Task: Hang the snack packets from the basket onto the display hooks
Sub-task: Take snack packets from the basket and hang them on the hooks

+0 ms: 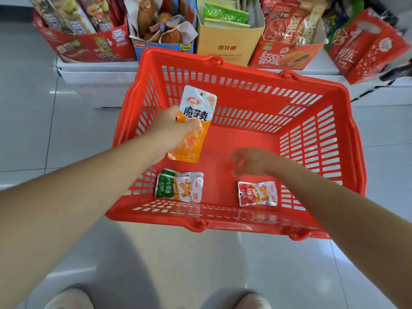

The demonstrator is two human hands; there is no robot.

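A red plastic basket (256, 70) stands on the tiled floor in front of me. My left hand (171, 130) grips an orange-and-white snack packet (196, 112) and holds it upright over the basket's left side. On the basket floor lie green-and-white packets (178, 187), stacked at the near left, and a red-and-white packet (257, 194) at the near right. My right hand (252, 162) hovers just above the red-and-white packet with loosely curled fingers and holds nothing. No display hooks are in view.
Behind the basket a low white shelf (98, 72) carries open cartons of snacks: a red carton (89, 45), a blue one (162, 46), a tan cardboard box (227, 45) and more red cartons (287, 54). My shoes (69, 299) show at the bottom.
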